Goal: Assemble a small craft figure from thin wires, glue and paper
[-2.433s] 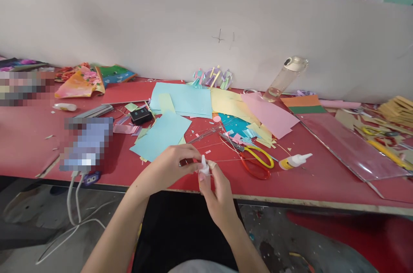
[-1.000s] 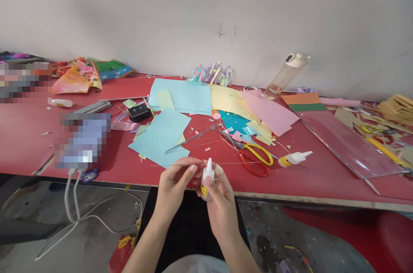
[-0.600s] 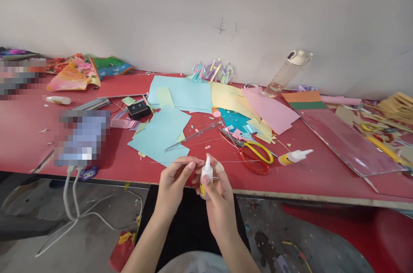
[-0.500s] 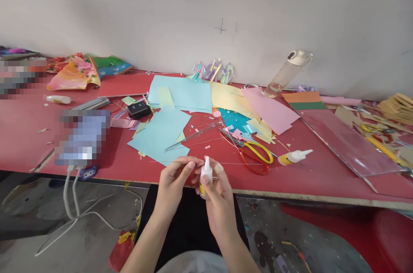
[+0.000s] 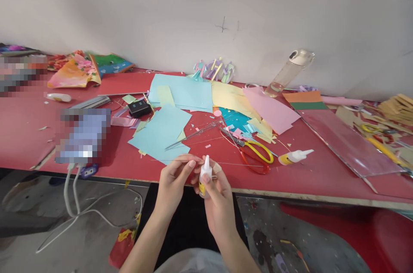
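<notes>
My right hand is closed around a small white glue bottle with a yellow label, its pointed nozzle up. Close beside the nozzle, my left hand has thumb and fingers pinched together; whatever lies between them is too small or hidden to make out. Both hands are over the near edge of the red table. Scissors with yellow and red handles lie just beyond my right hand. Light blue paper sheets lie ahead of my left hand, with thin wires across them.
A second glue bottle lies at right. Behind stand a tilted water bottle and small paper figures against the wall. Pink paper, paper scraps and a black box lie about. A blurred device with white cables is at left.
The view has shifted very slightly. Both hands and the glue bottle keep nearly the same position and grip.
</notes>
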`<state>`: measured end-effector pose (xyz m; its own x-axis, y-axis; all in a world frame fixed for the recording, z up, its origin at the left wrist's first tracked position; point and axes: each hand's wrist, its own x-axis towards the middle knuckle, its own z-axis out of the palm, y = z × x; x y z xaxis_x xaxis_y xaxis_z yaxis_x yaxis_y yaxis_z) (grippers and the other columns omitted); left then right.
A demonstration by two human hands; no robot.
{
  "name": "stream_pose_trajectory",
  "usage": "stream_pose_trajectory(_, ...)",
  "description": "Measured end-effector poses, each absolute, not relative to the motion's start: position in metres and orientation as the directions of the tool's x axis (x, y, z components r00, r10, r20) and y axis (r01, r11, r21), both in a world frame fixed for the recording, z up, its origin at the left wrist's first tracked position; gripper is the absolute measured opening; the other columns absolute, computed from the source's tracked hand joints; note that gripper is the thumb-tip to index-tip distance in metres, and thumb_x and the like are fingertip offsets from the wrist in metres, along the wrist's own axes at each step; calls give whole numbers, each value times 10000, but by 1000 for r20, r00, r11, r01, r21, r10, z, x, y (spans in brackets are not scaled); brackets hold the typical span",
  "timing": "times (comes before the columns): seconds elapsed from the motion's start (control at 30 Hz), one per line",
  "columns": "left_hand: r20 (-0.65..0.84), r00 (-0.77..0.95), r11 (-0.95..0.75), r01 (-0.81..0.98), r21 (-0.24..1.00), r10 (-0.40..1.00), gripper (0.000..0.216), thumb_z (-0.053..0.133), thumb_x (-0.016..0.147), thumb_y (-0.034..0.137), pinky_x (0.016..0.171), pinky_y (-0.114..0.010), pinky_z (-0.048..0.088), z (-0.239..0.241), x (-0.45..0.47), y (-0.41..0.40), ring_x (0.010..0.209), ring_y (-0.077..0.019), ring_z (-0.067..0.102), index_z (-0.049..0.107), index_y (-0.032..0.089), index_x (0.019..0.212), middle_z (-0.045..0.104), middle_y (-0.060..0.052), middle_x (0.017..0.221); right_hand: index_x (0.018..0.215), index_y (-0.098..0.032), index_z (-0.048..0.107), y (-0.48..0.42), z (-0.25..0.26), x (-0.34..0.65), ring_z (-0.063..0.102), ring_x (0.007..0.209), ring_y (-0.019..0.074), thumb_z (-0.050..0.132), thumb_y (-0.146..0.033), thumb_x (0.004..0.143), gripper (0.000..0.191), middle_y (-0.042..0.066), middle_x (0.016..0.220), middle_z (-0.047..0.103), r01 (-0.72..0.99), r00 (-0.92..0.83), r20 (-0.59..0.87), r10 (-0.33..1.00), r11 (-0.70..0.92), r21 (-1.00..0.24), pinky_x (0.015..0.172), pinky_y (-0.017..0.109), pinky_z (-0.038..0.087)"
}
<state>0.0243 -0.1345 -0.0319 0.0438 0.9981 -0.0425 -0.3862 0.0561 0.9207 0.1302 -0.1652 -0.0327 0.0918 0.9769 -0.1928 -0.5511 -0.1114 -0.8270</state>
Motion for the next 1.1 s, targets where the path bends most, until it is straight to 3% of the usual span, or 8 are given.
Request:
stream_pose_trajectory(0.47,91,-47,-98,-202,975,995,188,633,918,327,461,-209,564,-26,28,-138,633,-124,620,744,181,879,668,-54,937,1099,-254,692,-166,-35,131,547,728,138,760,-369,816,313,31,923,645,-553,132,-237,962,-127,-823,583,255,428)
stream_pose_trajectory(0.53,139,-72,-147,-129,981,988,186,616,931,308,522,-213,567,-27,27,-138,737,-155,655,742,183,872,683,-58,930,1105,-253,699,-166,-36,130,538,733,135,769,-366,808,325,27,914,636,-558,136,-243,960,-128,-820,593,251,432)
stream_pose_trajectory(0.7,337,-89,-328,109,939,937,138,604,943,222,865,-318,540,-30,27,-141,951,-199,656,736,199,909,731,-58,923,1122,-269,702,-167,-38,129,539,709,128,768,-371,811,333,24,920,657,-560,152,-242,958,-118,-820,601,248,442)
stream_pose_trajectory(0.87,456,-100,-421,251,872,884,136,597,942,195,832,-346,535,-26,30,-144,905,-205,656,731,213,936,744,-56,917,1122,-249,700,-168,-40,127,593,743,150,760,-398,817,344,24,901,677,-512,196,-235,952,-105,-853,654,265,496)
stream_pose_trajectory(1.1,521,-97,-475,299,828,848,182,585,932,125,795,-343,540,-24,35,-150,882,-203,658,722,229,992,748,-46,937,1187,-239,673,-174,-44,123,656,1085,271,697,-417,869,364,93,1192,697,-297,327,-136,935,-35,-954,897,401,555)
